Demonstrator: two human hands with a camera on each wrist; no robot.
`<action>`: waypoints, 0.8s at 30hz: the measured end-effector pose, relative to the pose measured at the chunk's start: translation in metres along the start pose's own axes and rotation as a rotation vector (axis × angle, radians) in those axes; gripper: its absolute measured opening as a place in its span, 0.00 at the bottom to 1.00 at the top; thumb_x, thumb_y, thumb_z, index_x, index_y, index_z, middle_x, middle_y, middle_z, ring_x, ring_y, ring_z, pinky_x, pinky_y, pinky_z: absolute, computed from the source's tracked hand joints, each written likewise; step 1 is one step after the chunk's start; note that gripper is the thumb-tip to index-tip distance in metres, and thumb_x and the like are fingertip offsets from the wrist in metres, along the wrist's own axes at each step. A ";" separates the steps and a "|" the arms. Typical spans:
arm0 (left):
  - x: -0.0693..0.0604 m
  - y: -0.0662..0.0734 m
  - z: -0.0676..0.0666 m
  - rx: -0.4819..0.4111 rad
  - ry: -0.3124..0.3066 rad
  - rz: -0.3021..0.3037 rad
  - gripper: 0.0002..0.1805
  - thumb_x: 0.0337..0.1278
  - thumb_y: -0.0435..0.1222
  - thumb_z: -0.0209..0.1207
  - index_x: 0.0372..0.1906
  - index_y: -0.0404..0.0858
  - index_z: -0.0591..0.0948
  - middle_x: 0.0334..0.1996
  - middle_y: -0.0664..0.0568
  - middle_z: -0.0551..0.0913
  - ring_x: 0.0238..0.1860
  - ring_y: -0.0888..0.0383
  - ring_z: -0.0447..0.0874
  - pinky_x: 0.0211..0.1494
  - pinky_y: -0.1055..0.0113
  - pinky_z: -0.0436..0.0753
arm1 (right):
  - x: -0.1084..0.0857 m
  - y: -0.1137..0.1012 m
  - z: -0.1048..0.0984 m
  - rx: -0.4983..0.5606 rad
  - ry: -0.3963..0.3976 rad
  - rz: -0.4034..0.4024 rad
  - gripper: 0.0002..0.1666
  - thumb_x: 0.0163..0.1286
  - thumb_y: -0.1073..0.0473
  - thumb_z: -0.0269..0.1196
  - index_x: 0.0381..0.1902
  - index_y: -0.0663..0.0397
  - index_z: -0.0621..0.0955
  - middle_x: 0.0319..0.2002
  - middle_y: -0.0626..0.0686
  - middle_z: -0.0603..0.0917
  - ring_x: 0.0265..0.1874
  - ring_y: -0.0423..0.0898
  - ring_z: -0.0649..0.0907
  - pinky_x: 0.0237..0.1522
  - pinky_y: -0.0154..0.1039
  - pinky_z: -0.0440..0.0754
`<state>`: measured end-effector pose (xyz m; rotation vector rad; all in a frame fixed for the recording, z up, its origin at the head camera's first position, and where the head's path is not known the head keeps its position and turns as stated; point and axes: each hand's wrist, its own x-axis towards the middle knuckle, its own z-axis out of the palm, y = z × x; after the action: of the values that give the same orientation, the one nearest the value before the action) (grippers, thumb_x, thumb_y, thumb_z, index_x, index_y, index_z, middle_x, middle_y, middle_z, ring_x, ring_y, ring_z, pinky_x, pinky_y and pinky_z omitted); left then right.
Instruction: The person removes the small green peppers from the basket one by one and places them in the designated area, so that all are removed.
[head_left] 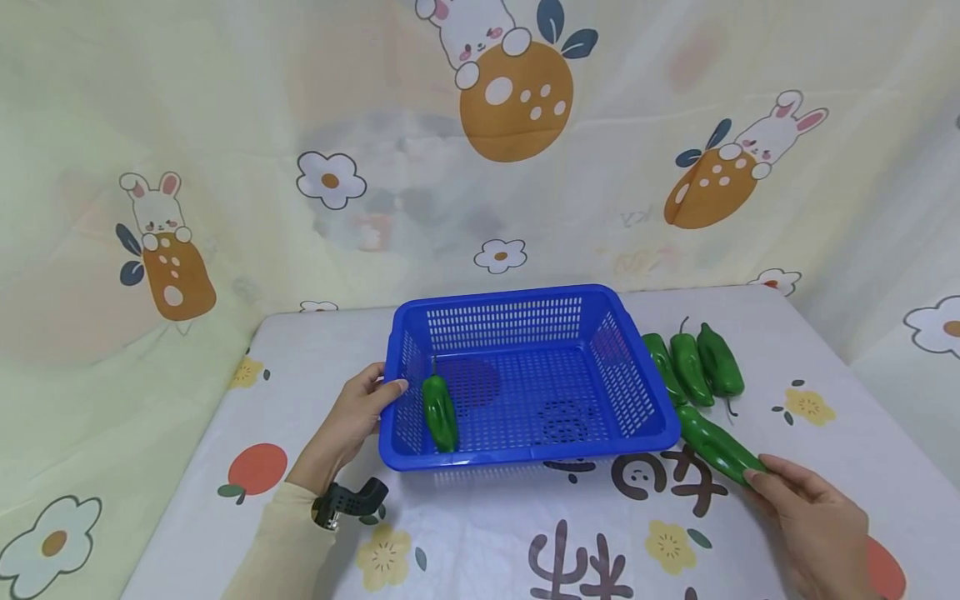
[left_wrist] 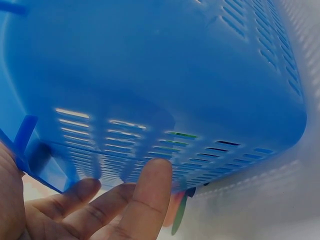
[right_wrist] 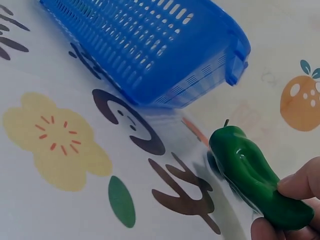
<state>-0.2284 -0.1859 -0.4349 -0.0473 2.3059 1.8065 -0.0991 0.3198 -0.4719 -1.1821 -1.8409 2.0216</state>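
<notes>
Nearest, in front of the basket and to its right, the right hand (head_left: 813,517) pinches one green pepper (head_left: 720,443) between thumb and fingers. It has the pepper by the end without stem, so the stem end points to the basket's near right corner. From these views I cannot tell if that end touches the rim.

The left hand (head_left: 367,400) grips the basket's left side, the thumb over the rim and the other fingers outside the wall. This hold is useful, I think, because it can stop the blue basket (head_left: 480,457) from sliding on the tablecloth (head_left: 450,517) if the pepper knocks it.

For good work, it seems better to raise the pepper above the basket's right rim before bringing it across, so the stem does not catch in the slots. The skin looks smooth and shiny; the pinch should be firm but not squeezing. Inside the basket, the peppers can lie side by side: one pepper (head_left: 440,414) is at its left end, with much free floor to the right.

Farther, just beside the basket's right wall, lie three more peppers (head_left: 692,371); the leftmost is partly hidden by the rim.
</notes>
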 end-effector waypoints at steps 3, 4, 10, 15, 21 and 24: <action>0.000 0.000 0.000 -0.007 -0.004 0.002 0.25 0.76 0.41 0.55 0.71 0.37 0.72 0.57 0.34 0.84 0.51 0.43 0.90 0.49 0.51 0.91 | -0.001 0.001 0.001 -0.022 0.003 -0.003 0.13 0.67 0.64 0.72 0.41 0.36 0.91 0.28 0.32 0.87 0.30 0.28 0.86 0.32 0.25 0.86; 0.000 0.000 0.000 -0.009 -0.004 0.002 0.25 0.76 0.41 0.56 0.71 0.37 0.72 0.57 0.34 0.84 0.51 0.43 0.90 0.49 0.51 0.91 | -0.001 0.002 0.001 -0.027 0.002 -0.004 0.14 0.67 0.64 0.73 0.42 0.36 0.91 0.28 0.32 0.87 0.30 0.28 0.86 0.32 0.25 0.86; -0.001 0.001 0.000 -0.015 -0.005 -0.002 0.26 0.76 0.41 0.56 0.72 0.37 0.72 0.57 0.34 0.84 0.51 0.43 0.90 0.49 0.51 0.91 | -0.002 0.009 0.003 -0.113 0.017 -0.025 0.14 0.66 0.61 0.74 0.47 0.38 0.89 0.27 0.33 0.86 0.29 0.28 0.85 0.31 0.24 0.85; -0.001 0.001 0.000 -0.014 -0.004 0.001 0.26 0.76 0.41 0.55 0.72 0.37 0.71 0.57 0.34 0.84 0.51 0.42 0.90 0.49 0.50 0.91 | -0.002 0.013 0.004 -0.156 0.043 -0.037 0.18 0.65 0.61 0.74 0.51 0.39 0.88 0.27 0.31 0.86 0.29 0.27 0.84 0.30 0.23 0.84; -0.001 0.000 0.000 -0.010 -0.003 0.002 0.26 0.76 0.41 0.55 0.72 0.38 0.71 0.58 0.34 0.84 0.52 0.42 0.89 0.49 0.50 0.91 | -0.003 0.014 0.005 -0.274 0.060 -0.061 0.24 0.67 0.61 0.73 0.61 0.49 0.84 0.27 0.28 0.84 0.29 0.25 0.84 0.29 0.22 0.83; -0.001 0.000 0.000 -0.009 -0.003 0.002 0.26 0.76 0.42 0.55 0.73 0.38 0.71 0.58 0.34 0.84 0.52 0.42 0.89 0.49 0.50 0.91 | -0.006 0.014 0.005 -0.377 0.070 -0.102 0.28 0.66 0.56 0.74 0.63 0.53 0.82 0.27 0.29 0.85 0.29 0.24 0.82 0.28 0.21 0.82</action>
<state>-0.2276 -0.1862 -0.4345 -0.0434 2.2963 1.8169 -0.0925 0.3094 -0.4826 -1.1960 -2.2618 1.6032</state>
